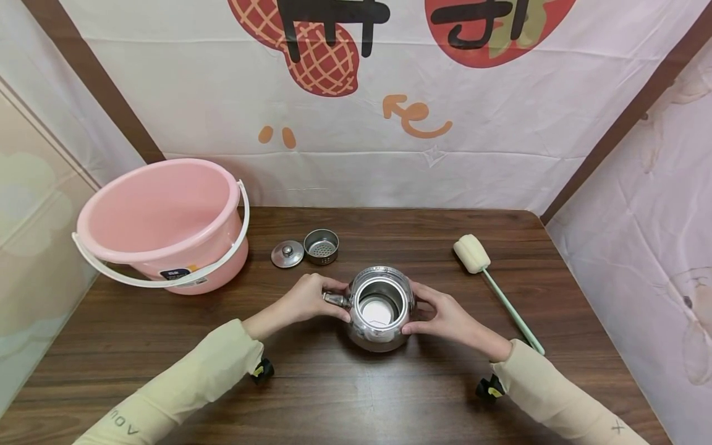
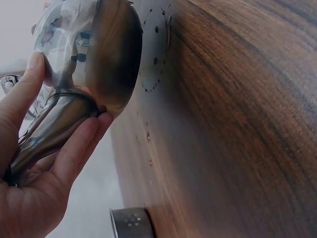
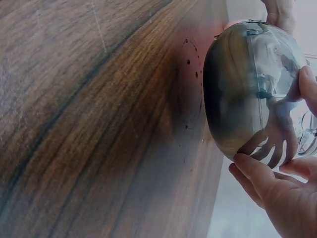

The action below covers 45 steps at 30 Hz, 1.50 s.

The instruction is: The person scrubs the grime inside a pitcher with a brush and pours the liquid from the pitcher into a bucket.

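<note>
Both hands hold a shiny steel teapot [image 1: 374,337] over the middle of the table, its lidless mouth facing up. My left hand [image 1: 311,300] grips it around the spout [image 2: 64,126], thumb and fingers on either side. On the opposite side, my right hand [image 1: 445,315] holds the round body [image 3: 233,94] between thumb and fingers. Both wrist views show the pot's base slightly off the wood, above a ring of water drops [image 2: 156,59]. Behind the left hand lie a small steel lid [image 1: 287,253] and a perforated strainer cup [image 1: 321,247].
A pink bucket [image 1: 222,262] with a white handle stands at the back left. To the right lies a sponge brush [image 1: 473,253] with a long green handle. The wooden table [image 1: 345,402] meets a printed cloth [image 1: 356,179] at its back edge.
</note>
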### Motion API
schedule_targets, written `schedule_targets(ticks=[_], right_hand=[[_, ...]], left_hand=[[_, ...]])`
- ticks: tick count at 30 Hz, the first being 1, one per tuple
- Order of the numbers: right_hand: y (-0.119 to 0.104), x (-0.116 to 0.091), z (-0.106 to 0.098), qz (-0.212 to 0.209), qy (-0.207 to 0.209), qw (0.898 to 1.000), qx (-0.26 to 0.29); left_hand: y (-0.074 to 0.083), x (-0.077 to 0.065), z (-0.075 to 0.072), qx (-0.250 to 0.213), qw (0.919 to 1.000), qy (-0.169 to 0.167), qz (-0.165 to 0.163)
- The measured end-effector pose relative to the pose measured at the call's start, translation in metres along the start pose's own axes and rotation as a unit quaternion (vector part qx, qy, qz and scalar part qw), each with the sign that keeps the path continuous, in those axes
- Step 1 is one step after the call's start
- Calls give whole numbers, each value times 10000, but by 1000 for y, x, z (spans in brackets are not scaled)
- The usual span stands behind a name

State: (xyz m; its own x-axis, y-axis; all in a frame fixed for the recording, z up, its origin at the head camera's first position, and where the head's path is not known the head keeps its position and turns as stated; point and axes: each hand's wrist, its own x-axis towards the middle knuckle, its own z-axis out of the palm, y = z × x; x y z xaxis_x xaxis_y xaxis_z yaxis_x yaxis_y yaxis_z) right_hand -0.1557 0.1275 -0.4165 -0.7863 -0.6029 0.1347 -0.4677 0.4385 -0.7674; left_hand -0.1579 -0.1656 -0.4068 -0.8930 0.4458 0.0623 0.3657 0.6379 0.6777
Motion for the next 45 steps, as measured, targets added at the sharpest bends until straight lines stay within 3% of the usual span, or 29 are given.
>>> schedule_targets(ticks=[9, 21, 29, 37, 45], right_hand=[[7, 1, 6, 235, -235, 9962, 807], [13, 2, 8, 289, -330, 9978, 489], [14, 3, 9, 446, -588, 9904, 1170], [15, 3, 9, 621, -708, 9851, 1438], [17, 5, -2, 504, -886, 9892, 1051]], left_hand=[[-5, -2, 6, -83, 10000, -4, -51], [-7, -4, 13, -146, 9997, 68, -156], [-11, -5, 14, -194, 9993, -123, -282], [-11, -4, 12, -183, 9990, -223, -344], [-13, -1, 2, -540, 9974, -348, -329]])
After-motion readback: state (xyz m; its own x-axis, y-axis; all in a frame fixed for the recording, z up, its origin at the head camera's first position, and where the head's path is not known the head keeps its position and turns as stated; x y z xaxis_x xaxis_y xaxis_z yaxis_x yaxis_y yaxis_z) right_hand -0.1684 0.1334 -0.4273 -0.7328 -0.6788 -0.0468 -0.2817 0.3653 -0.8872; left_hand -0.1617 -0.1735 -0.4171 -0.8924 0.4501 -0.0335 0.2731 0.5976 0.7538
